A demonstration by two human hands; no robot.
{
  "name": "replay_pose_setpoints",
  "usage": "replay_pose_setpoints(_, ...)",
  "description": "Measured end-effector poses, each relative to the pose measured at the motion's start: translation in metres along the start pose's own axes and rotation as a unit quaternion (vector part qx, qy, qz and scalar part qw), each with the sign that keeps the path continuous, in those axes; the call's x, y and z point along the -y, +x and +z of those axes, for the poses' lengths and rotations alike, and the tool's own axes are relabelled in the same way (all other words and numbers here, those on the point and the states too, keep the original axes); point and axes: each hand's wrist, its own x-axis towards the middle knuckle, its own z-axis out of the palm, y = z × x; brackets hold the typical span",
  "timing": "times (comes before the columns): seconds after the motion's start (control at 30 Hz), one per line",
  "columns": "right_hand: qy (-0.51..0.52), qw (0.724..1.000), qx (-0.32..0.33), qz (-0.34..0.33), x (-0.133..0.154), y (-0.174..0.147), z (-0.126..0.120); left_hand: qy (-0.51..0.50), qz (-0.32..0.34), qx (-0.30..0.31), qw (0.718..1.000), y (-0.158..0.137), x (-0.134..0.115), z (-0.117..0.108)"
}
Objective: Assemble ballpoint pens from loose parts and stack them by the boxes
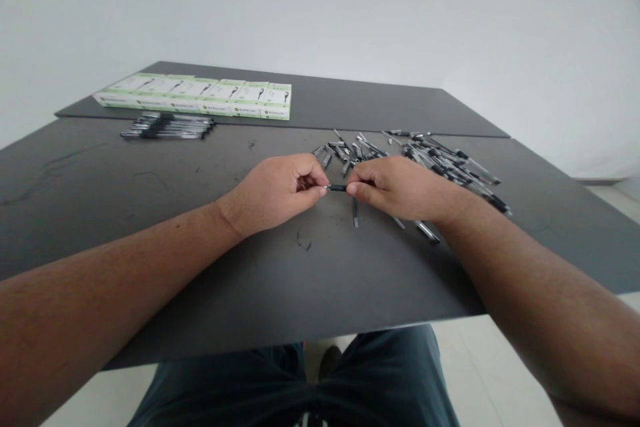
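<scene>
Between both hands, just above the dark table (250,293), a pen (338,187) with a black grip lies level. My left hand (283,190) pinches its tip end between thumb and finger. My right hand (395,185) is closed round the other end of the pen, hiding the rest of its barrel. Beneath and behind the right hand lie loose pen parts, among them several clear pen caps (345,159). One cap (355,212) sits just below the right fingers, and a clear tube (427,233) pokes out under the right wrist.
Several white and green boxes (200,97) stand in a row at the back left. In front of them is a neat stack of pens (167,125). A heap of pens and barrels (457,170) spreads over the right side. The table's front edge runs above my legs.
</scene>
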Motion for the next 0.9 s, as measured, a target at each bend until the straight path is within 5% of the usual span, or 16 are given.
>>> replay_pose_setpoints(0.33,0.071,0.997,-0.026,0.034,-0.0014,-0.0005,0.0041,0.013,0.005,-0.011,1.0,-0.0009,-0.003,-0.0011)
replay_pose_setpoints(0.9,-0.007,1.0,0.002,0.015,0.0001,-0.0013,-0.001,0.015,0.009,-0.01,1.0,-0.0008,-0.0021,-0.0018)
